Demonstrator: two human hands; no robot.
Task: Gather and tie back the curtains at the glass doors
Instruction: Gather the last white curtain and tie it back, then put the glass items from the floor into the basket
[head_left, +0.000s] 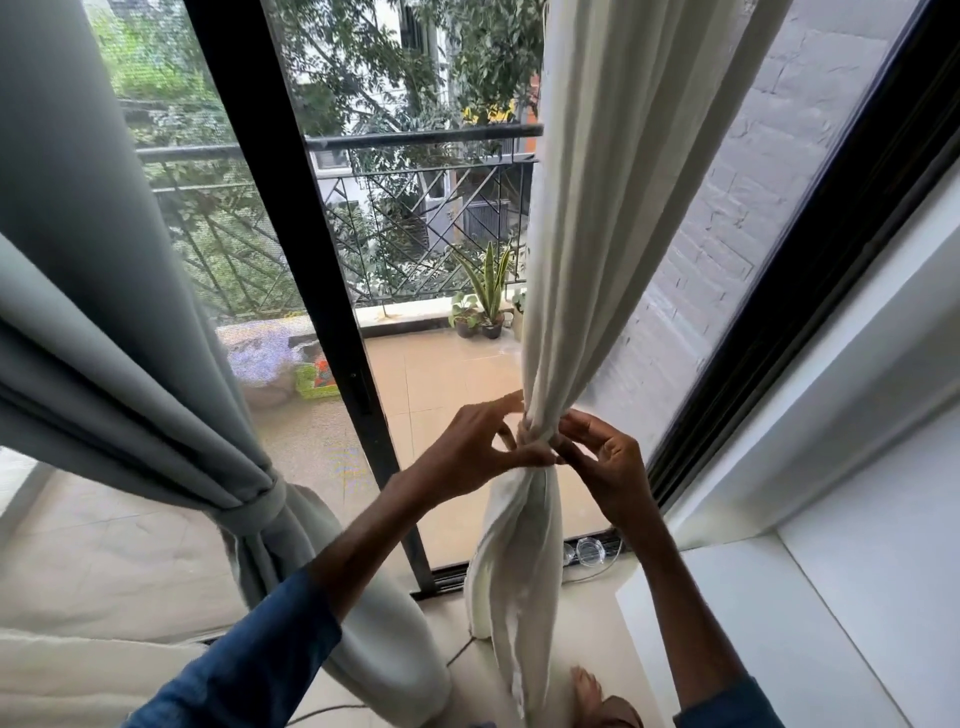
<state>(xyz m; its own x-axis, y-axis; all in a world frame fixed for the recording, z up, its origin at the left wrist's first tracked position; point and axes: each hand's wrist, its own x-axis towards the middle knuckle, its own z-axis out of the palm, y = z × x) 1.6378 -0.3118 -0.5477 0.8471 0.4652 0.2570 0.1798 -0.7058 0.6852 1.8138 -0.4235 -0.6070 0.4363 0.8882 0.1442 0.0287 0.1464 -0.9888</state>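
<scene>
Both hands pinched the gathered waist of the white curtain (566, 270), the left hand (467, 449) at its nine o'clock and the right hand (610, 467) at its three. The glass door (447, 374) closed off twelve o'clock just behind the bunch. At three o'clock the black door frame (779, 317) and the white ledge (737, 629) hemmed the right hand in. Open room lay at nine o'clock, between the white curtain and the tied grey curtain (104, 270). At six o'clock the curtain's hanging tail, a foot (587, 693) and a cable (460, 656) crowded the floor.
</scene>
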